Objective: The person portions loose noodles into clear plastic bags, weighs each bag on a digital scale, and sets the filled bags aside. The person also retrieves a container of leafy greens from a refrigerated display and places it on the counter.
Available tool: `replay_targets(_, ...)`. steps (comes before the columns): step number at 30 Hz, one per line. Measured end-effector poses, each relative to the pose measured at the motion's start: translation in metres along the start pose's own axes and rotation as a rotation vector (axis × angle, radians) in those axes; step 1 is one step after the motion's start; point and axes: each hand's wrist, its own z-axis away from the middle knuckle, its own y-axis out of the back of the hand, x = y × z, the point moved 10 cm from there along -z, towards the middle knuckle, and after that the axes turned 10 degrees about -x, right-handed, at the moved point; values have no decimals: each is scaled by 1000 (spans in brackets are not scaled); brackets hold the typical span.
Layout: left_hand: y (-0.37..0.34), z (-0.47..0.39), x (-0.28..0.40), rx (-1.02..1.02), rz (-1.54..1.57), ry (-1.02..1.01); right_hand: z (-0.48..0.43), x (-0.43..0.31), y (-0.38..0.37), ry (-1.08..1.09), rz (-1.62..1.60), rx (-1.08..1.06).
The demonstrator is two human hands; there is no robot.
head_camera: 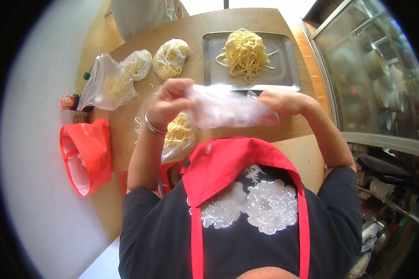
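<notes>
Between my hands a clear plastic bag [227, 108] is stretched out, blurred by motion; whether anything is inside cannot be told. My left hand [173, 101], a bracelet at its wrist, grips one end, and my right hand [281, 101] grips the other. Beyond them a pile of thick yellow noodles [244, 52] lies on a metal tray [209, 75]. Below my left hand, partly hidden by my forearm, are more noodles [179, 130] in clear plastic. Farther left stand noodle-filled plastic bags: one rounded [171, 57], one smaller [137, 64], and one with its top sticking up [111, 85].
The wooden table [195, 26] carries all this. At its left edge are a red bag [90, 153], gaping at its end, and a container with red-and-white items [69, 102]. A glass-doored cabinet [363, 73] borders the right side, with cluttered shelving [380, 198] below. Pale fabric [139, 17] hangs beyond the far left edge.
</notes>
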Motion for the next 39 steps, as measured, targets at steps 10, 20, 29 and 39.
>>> replay_targets(10, 28, -145, -92, 50, -1859, 687, 13, 40, 120, -472, 1014, 338)
replay_targets(20, 149, -151, -171, -97, -1455, 841, -82, 114, 178, -432, 864, 369)
replay_targets(29, 122, -127, -140, 222, -1332, 253, -48, 93, 183, 137, 541, 765)
replay_targets(39, 140, -93, -138, 760, 468, 415, -35, 118, 165, 103, -944, 597)
